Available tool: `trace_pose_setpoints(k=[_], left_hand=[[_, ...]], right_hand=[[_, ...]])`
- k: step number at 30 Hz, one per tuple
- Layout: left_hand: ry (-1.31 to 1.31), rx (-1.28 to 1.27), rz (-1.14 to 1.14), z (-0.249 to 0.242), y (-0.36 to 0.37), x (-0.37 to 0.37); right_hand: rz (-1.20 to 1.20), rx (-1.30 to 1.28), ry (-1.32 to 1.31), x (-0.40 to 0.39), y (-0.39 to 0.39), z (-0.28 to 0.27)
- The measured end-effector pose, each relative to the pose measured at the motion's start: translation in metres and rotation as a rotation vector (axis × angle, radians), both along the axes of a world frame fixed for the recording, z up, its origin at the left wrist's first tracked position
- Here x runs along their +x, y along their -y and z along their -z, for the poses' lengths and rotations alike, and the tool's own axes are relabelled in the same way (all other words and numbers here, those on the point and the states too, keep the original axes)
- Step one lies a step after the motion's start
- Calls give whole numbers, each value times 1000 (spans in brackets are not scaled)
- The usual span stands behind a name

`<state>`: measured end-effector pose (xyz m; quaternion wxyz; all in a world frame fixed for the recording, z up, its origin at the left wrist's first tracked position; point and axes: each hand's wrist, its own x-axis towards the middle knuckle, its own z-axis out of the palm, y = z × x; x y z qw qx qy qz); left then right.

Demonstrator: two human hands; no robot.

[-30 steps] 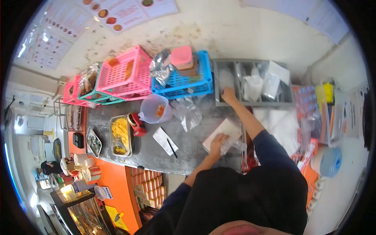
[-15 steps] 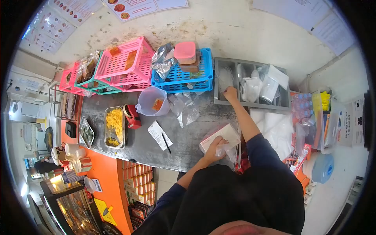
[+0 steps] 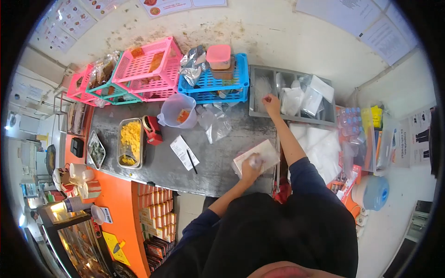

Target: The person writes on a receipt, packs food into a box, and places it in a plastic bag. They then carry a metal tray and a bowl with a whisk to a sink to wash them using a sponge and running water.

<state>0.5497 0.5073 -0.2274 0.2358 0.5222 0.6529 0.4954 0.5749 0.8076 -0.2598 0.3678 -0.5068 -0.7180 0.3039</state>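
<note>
My left hand [image 3: 249, 172] is closed on some crumpled clear plastic [image 3: 255, 161], over a flat white packet [image 3: 268, 156] at the table's front right edge. Farther forward, my right hand [image 3: 271, 104] is at the left compartment of a grey divided tray [image 3: 292, 119]. Its fingers are pinched together, and what they hold is too small to make out. Thin clear items [image 3: 263, 85] lie in that compartment. White and clear plastic packets [image 3: 292, 101] fill the compartments to its right.
On the dark table [image 3: 208, 173] are a receipt [image 3: 181, 150] with a black pen, a red tape dispenser [image 3: 152, 132], a container of yellow food [image 3: 130, 141] and a purple jug [image 3: 175, 109]. Pink and blue baskets [image 3: 214, 95] line the back. White plastic [image 3: 320, 146] lies right of my right arm.
The view has shifted slightly. My left hand has moved in over the white packet, with its plastic bunched smaller. My right hand has risen a little within the tray's left compartment.
</note>
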Motion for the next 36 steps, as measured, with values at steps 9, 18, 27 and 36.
trace_pose_setpoints(k=[9, 18, 27, 36], left_hand=[[1050, -380, -377, -40, -10, -3], [1224, -482, -111, -31, -25, -35], [-253, -434, -1, -39, -26, -21], [492, -80, -172, -26, 0, -13]], right_hand=[[-527, -539, -583, 80, 121, -132], [-260, -777, -687, 110, 252, -73], [-110, -246, -160, 67, 276, -65], [311, 203, -59, 44, 302, -39]])
